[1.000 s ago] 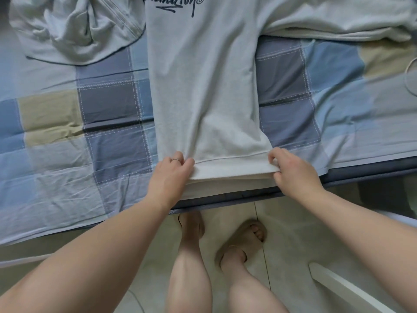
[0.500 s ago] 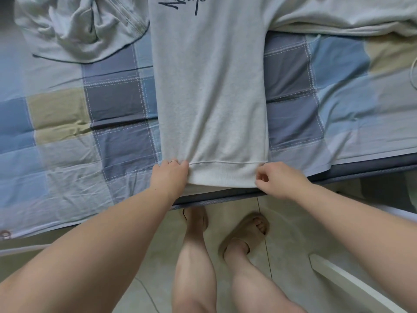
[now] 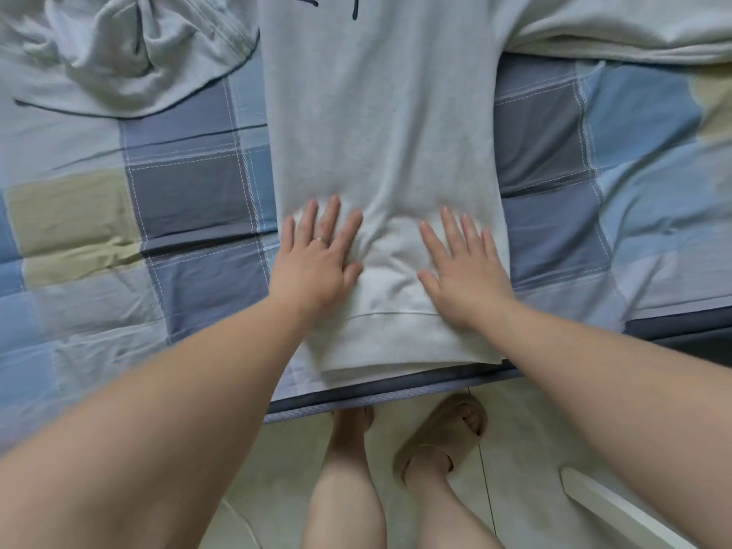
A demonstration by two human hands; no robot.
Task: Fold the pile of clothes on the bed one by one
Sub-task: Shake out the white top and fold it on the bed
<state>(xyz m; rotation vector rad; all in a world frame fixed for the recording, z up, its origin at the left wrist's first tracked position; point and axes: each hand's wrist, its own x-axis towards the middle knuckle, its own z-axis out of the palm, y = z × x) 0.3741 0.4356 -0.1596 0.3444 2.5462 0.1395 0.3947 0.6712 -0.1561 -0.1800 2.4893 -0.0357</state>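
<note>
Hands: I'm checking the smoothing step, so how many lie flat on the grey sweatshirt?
2. The left hand lies flat on the sweatshirt near its left edge, the right hand near its right edge.

A sweatshirt (image 3: 380,132) lies flat down the middle of the bed (image 3: 178,231), its hem at the near edge. Both hands press flat on its lower part, just behind the hem band: the left hand (image 3: 317,251) by its left side, the right hand (image 3: 463,267) by its right side, apart from each other. A bunched garment (image 3: 119,53) sits at the far left of the bed, just beside the sweatshirt. A stretch of cloth (image 3: 614,29) runs across the far right, meeting the sweatshirt. In front of the bed, on the floor (image 3: 515,429), the person's feet stand, the right one in a sandal (image 3: 439,433).
</note>
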